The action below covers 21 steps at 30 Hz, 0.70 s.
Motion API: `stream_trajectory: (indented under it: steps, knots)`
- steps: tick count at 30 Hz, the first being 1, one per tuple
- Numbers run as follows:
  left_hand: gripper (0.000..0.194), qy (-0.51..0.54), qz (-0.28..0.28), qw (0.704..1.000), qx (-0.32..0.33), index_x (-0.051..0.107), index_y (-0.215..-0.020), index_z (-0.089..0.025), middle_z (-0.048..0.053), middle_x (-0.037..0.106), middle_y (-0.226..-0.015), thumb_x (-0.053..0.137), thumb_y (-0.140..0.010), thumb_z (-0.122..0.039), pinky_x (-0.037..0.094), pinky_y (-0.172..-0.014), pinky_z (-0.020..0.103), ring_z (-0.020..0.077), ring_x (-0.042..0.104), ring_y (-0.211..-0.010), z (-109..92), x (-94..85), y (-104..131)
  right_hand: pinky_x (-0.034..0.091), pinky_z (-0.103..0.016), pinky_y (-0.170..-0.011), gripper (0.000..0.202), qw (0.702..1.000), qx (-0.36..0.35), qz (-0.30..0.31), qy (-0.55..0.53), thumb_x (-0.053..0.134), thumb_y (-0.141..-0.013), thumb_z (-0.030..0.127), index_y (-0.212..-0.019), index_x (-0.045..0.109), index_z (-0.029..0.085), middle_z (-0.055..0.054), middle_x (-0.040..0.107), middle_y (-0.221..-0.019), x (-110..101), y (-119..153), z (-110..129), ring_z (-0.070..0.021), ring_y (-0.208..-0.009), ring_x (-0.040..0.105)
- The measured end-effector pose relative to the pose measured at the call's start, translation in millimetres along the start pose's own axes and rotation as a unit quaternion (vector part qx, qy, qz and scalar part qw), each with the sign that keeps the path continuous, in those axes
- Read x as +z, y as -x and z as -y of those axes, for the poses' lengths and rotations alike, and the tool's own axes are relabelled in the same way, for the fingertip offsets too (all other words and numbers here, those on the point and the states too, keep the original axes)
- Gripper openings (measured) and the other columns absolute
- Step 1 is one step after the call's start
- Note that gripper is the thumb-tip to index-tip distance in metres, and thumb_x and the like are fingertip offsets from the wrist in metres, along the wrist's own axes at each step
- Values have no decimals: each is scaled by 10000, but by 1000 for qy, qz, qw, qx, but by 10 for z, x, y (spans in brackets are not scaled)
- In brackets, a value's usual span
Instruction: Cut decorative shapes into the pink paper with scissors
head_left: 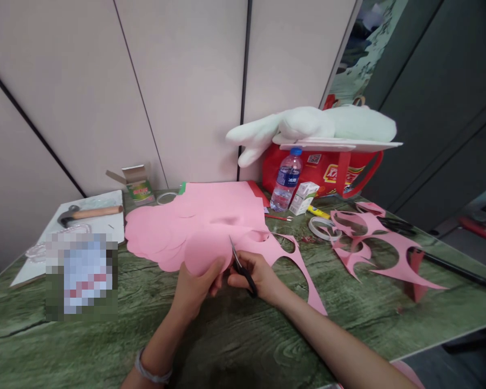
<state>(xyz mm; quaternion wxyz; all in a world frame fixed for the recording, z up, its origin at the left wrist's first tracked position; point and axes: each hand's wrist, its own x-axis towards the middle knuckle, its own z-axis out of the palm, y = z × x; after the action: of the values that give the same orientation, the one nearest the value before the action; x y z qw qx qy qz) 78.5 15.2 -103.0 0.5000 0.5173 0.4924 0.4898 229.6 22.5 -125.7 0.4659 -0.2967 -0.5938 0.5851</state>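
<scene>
My left hand [196, 286] grips a sheet of pink paper [206, 251] by its near edge, thumb on top. A pair of scissors [245, 273] with dark handles is in my right hand [259, 275]. Their blades point away from me and touch the right side of a rounded part of that sheet. To the left, rounded pink paper pieces [152, 229] lie overlapping in a pile. Behind the hands is larger pink paper [227, 197], and a leftover strip [314, 289] with round cutouts trails to the right.
A hammer [93, 212] rests on a white board [115, 232] at left, near a small open box [140, 186]. Farther right stand a water bottle [285, 181], a white carton [304, 198], a tape roll [324, 229] and a red bag [273, 162]. Pink scraps [389, 243] cover the right side.
</scene>
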Motion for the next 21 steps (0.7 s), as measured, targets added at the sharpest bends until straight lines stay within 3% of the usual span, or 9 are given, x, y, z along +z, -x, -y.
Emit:
stream_trajectory:
  steps: [6,13,21]
  knots:
    - [361,4,-5,1000,1,524,-447,-170,-30,458,-352,685,-693,-379,268,-335,210,65,365,-319,-14,-7,-4,355,-261,-556,488,1000,13,17,14,753,-639,602,-762,567,167,10,546,-635,-13,1,-13,-137,-600,478]
    - [366,6,1,1000,1,513,-437,-167,-30,452,-348,672,-708,-355,255,-334,205,61,363,-320,-17,-17,0,306,-232,-490,458,1000,18,-4,23,747,-668,561,-721,519,167,32,502,-592,-3,10,-14,-95,-530,391]
    - [421,13,0,1000,-2,487,-411,-166,-37,430,-336,682,-709,-391,227,-339,208,53,333,-320,16,-39,-24,306,-211,-431,456,998,27,-24,44,727,-678,567,-714,530,158,44,500,-533,7,18,-11,-77,-455,402]
